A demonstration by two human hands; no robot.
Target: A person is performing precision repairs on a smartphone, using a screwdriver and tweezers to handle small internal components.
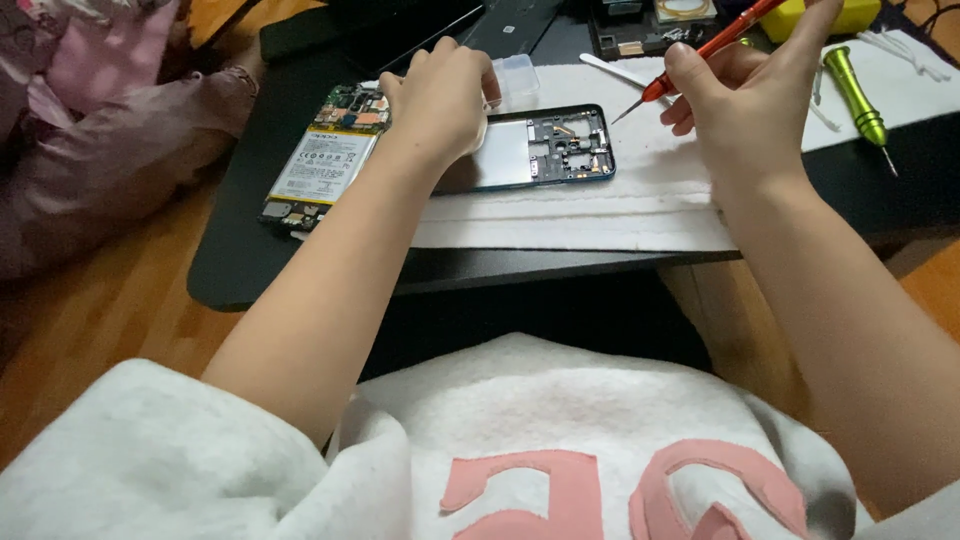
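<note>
My left hand (440,100) rests on an opened blue phone frame (560,145) lying on a white cloth (600,205), pressing down on its left part. My right hand (745,100) holds an orange-red screwdriver (700,52) with its thin tip pointing down-left, just above the cloth beside the frame's right end. To the left lies the phone's inner body with a white battery (325,165) and green circuit board (360,105), partly on the black table.
A green screwdriver (855,95) lies on the cloth at right. A small clear plastic box (518,75) sits behind the frame, white tweezers (615,68) beside it. Dark parts trays and a yellow object (790,18) stand at the back. Pink fabric (90,120) lies left, on wooden floor.
</note>
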